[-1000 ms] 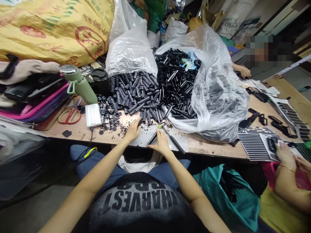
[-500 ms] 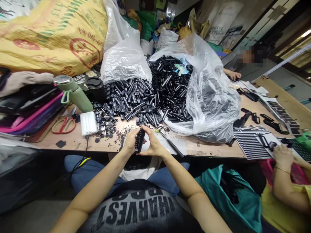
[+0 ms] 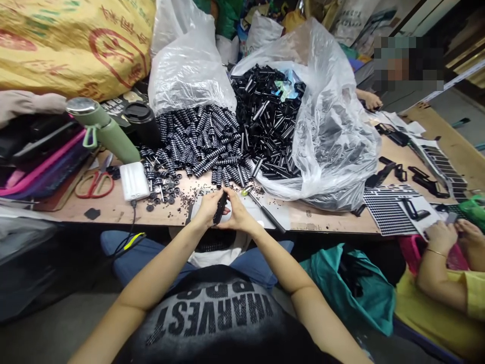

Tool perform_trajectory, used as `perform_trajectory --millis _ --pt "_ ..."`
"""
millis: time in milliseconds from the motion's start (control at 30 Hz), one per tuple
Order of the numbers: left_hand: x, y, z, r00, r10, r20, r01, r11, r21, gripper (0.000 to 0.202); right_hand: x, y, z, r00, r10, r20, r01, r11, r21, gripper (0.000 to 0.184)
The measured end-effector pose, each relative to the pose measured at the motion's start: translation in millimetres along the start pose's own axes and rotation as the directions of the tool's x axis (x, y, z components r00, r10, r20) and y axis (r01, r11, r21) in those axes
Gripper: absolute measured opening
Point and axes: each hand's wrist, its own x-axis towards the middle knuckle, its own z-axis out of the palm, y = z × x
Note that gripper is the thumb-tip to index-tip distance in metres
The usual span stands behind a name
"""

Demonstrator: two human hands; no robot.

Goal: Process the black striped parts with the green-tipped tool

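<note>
My left hand (image 3: 206, 208) and my right hand (image 3: 241, 216) are closed on one black oblong piece (image 3: 219, 209), held upright at the table's front edge. The left fingers wrap its left side, while the right thumb and fingers pinch its two ends. Its exact kind does not show. Just beyond lies a heap of black ribbed rollers (image 3: 204, 139) with pale dots, some on metal pins. A black-handled tool (image 3: 271, 215) with a metal shaft rests right of my hands, over a pale sheet (image 3: 255, 215).
A clear plastic bag (image 3: 322, 146) holds many black tube-like parts (image 3: 265, 121). Left stand a green flask (image 3: 108, 134), a black lidded cup (image 3: 141, 124), a white power bank (image 3: 134, 182) and red-handled scissors (image 3: 94, 184). A co-worker's hands (image 3: 441, 235) work at right, near a dotted sheet (image 3: 388, 207).
The black piece has turned in my hands, so its dotted face no longer shows and a narrower dark side does. The view has tipped slightly downward. The co-worker's hands have shifted.
</note>
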Motion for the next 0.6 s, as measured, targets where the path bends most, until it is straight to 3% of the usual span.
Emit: perform_trajectory --millis 100,167,267,333,400,433,533,600 --pt "8.1 -13.6 -4.0 0.997 0.076 0.021 -0.078 0.986 0.145 0.044 -3.7 10.6 10.5 0.998 0.044 -0.043 -0.047 0.996 -0.070 0.109" --pt "12.5 -30.1 -5.3 0.962 0.264 0.062 -0.269 0.895 0.356 0.043 -8.0 21.8 21.1 0.990 0.113 -0.089 -0.125 0.983 -0.138 0.105" --pt "19.5 -60.4 -6.2 0.824 0.515 0.237 -0.521 0.523 0.675 0.046 -18.1 38.7 34.3 0.965 0.218 -0.148 -0.249 0.939 -0.237 0.088" --pt "25.7 -76.0 -9.7 0.752 0.546 0.368 -0.578 0.278 0.767 0.046 -28.5 46.9 32.7 0.958 0.249 -0.139 -0.281 0.909 -0.307 0.081" --pt "32.2 -83.0 -17.6 0.698 0.525 0.487 -0.615 0.092 0.783 0.043 -42.4 52.6 18.4 0.935 0.312 -0.167 -0.353 0.844 -0.404 0.078" --pt "34.8 -83.2 -23.0 0.670 0.510 0.539 -0.631 0.009 0.776 0.042 -50.1 55.0 7.3 0.903 0.369 -0.218 -0.429 0.779 -0.457 0.073" --pt "37.2 -76.7 -39.4 0.606 0.479 0.635 -0.627 -0.203 0.752 0.041 -71.5 59.1 -27.8 0.744 0.552 -0.377 -0.659 0.508 -0.555 0.040" --pt "34.7 -72.2 -45.7 0.590 0.475 0.653 -0.588 -0.301 0.750 0.040 -81.5 57.0 -40.6 0.689 0.629 -0.362 -0.700 0.447 -0.557 0.028"
